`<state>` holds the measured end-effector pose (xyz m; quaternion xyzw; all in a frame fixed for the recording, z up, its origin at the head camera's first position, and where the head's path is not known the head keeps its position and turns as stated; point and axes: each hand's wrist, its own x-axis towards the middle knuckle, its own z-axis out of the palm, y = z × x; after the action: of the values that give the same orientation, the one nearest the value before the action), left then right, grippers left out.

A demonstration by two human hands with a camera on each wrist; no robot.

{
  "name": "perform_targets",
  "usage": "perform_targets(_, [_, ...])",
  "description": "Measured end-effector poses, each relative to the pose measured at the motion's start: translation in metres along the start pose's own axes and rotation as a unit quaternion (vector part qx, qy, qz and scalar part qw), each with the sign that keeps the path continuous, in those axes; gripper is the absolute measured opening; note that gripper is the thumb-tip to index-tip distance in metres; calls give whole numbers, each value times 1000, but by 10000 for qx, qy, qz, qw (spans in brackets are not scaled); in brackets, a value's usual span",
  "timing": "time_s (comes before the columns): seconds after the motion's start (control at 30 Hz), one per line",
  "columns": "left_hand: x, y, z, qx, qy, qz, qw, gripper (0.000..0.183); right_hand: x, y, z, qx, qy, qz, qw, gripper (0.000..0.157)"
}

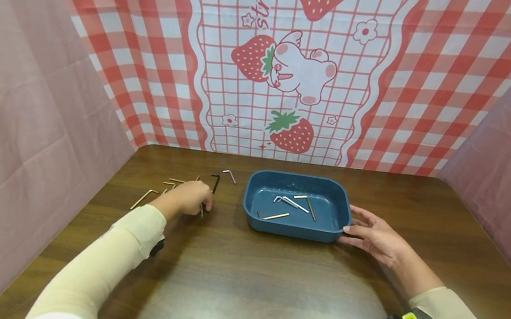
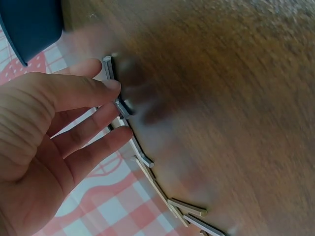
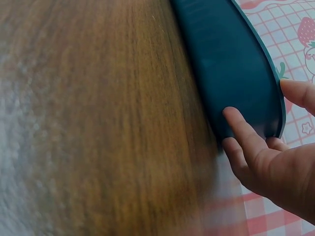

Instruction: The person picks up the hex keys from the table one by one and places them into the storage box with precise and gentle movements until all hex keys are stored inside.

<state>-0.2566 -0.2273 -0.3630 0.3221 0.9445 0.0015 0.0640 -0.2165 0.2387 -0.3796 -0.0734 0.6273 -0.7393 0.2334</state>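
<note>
The left hand (image 1: pixel 190 197) pinches a silver, L-shaped metal hex key (image 2: pixel 108 66) at the wooden desk (image 1: pixel 245 275), loose keys (image 1: pixel 141 199) beside it. Well to its right, the right hand (image 1: pixel 378 239) grips a blue, rectangular plastic tray (image 1: pixel 295 230), apparently to steady it; other hex keys (image 1: pixel 276 216) lie inside.

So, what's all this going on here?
A person's left hand is down among some loose L-shaped keys on a wooden table, right at a silver key; whether it grips that one is hard to tell. The right hand holds the right end of a blue tray, and a few other keys lie inside it.
</note>
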Motion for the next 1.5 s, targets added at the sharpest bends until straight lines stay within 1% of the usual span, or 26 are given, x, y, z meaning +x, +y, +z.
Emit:
perform_targets(0.2, [2,-1,1,19,123,154,9998,19,0,-2,2,-39,32,66,10000,82])
perform_targets(0.3, [2,0,1,-15,166,157,9997,16,-1,-2,2,-93,52,103,9999,82])
perform_targets(0.4, [2,3,-1,-63,133,113,9998,18,-1,-2,2,-90,20,98,9999,82])
perform_targets(0.6, [5,8,2,-166,191,362,9990,23,-1,-2,2,-109,2,65,9999,82])
perform_targets(0.67, [6,8,3,-223,201,378,9988,24,-1,-2,3,-129,18,75,9999,82])
perform_targets(0.8, [7,10,4,-288,164,331,9989,25,-2,-2,2,-141,28,95,9999,83])
perform_targets(1.07, [7,12,1,-327,73,201,9992,27,-1,-2,2,-132,17,96,9999,83])
perform_targets(1.27, [6,12,-2,-373,143,262,9989,26,-2,-2,2,-164,71,147,9997,83])
perform_targets(1.4, [7,11,-7,-397,173,217,9988,27,-2,-3,3,-188,47,90,9998,82])
perform_targets(1.5, [7,12,-10,-349,209,246,9989,28,-1,-2,3,-129,5,54,9999,81])
